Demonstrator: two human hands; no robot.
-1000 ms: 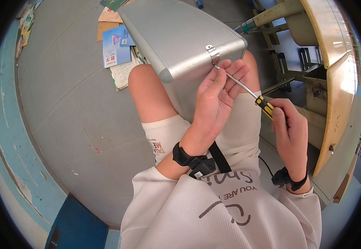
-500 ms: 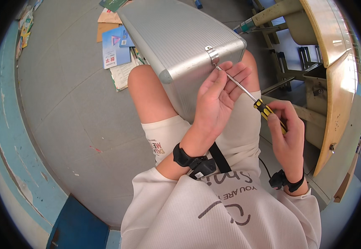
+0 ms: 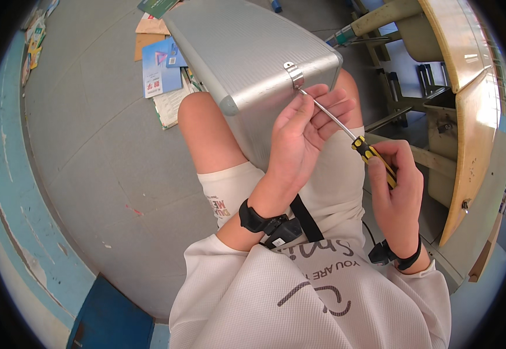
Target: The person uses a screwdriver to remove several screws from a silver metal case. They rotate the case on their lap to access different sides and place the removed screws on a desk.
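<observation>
A ribbed silver metal case [image 3: 247, 41] stands between my knees, with a shiny metal latch [image 3: 293, 74] on its near edge. The tip of a screwdriver [image 3: 339, 123] with a yellow and black handle meets the lower end of this latch. My right hand [image 3: 397, 174] is closed round the handle, thumb along its side. Close to the tip, my left hand [image 3: 305, 131] is turned palm up, the shaft between its thumb and loosely curled fingers. Whether a screw sits under the tip is too small to tell.
Books and papers [image 3: 162, 72] lie on the grey floor left of the case. Wooden-topped desks [image 3: 468, 151] with metal frames stand close on my right. A worn blue wall [image 3: 8, 174] runs along the left, and a dark blue panel [image 3: 110, 314] is at the lower left.
Both hands, the screwdriver and the near end of the case have shifted slightly left. The grip on the handle and the tip's place at the latch look the same.
</observation>
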